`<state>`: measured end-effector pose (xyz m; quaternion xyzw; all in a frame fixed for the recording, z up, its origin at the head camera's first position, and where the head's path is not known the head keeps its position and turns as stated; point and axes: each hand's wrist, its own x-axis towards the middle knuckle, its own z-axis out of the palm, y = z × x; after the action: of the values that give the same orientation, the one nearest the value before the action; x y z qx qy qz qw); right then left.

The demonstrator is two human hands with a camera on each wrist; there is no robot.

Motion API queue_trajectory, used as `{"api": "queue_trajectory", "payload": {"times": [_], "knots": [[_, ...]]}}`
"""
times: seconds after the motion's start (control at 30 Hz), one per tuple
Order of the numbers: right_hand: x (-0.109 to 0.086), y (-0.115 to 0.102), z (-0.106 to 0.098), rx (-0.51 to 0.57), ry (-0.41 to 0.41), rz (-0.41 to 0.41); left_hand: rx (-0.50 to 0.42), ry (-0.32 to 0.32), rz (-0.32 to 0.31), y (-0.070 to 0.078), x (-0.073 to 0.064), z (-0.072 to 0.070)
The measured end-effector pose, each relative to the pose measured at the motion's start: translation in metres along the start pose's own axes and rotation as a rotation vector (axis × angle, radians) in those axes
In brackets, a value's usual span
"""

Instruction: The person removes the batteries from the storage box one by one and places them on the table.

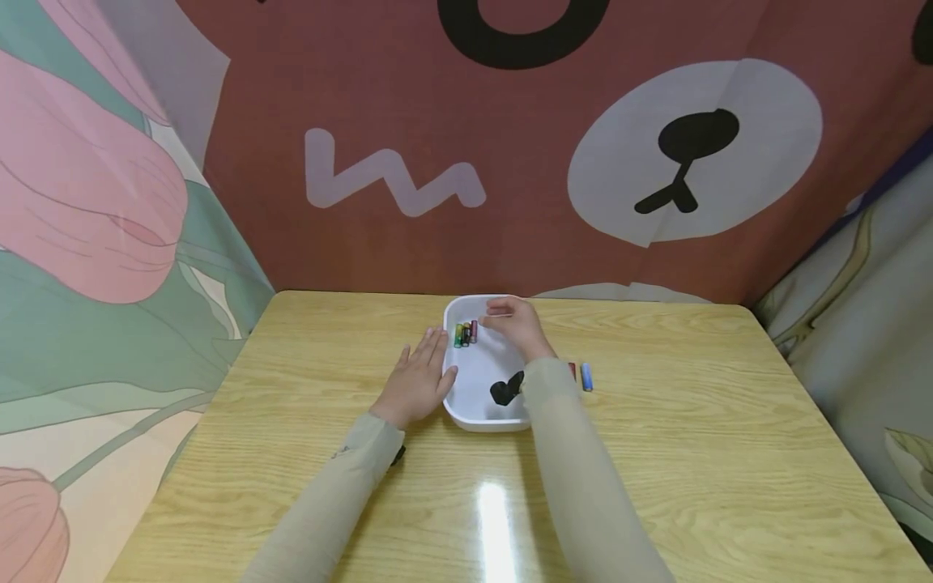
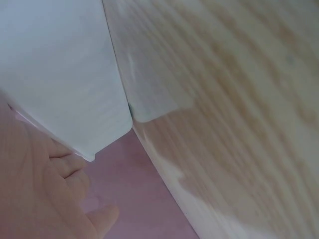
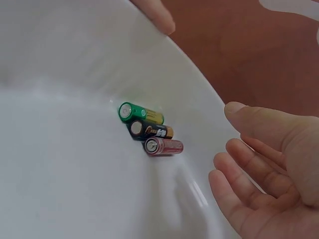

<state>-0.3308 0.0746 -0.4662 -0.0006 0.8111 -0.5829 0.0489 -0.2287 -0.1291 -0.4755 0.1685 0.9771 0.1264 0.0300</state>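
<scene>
A white plastic tray [image 1: 484,368] sits on the table. Inside it, by the left wall, three small batteries lie side by side: a green and yellow battery [image 3: 142,114], a black battery [image 3: 153,130] and a red battery [image 3: 167,147]. My left hand [image 1: 415,384] rests against the tray's left rim with its fingers extended. Over the tray's far right part is my right hand [image 1: 519,325]. Its fingers are loosely bent and apart, with nothing between them, close to the batteries but not touching them. The left wrist view shows the tray's outer side [image 2: 65,74] beside the fingers.
To the right of the tray a blue battery [image 1: 586,377] lies on the wooden table [image 1: 692,453]. A red one [image 1: 573,371] next to it is partly hidden by my right sleeve. Behind the table hangs a brown printed cloth [image 1: 510,243].
</scene>
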Motion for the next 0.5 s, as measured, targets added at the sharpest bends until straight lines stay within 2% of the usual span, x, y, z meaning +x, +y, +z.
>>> {"api": "queue_trajectory", "payload": {"times": [0.27,0.5], "knots": [[0.0034,0.0011,0.007,-0.013,0.007,-0.016,-0.004,0.01,0.007,-0.002,0.0011,0.0015],[0.0065,0.0039,0.0099,-0.104,-0.005,0.001,-0.005,0.0,0.007,-0.0019,0.0011,0.0001]]}}
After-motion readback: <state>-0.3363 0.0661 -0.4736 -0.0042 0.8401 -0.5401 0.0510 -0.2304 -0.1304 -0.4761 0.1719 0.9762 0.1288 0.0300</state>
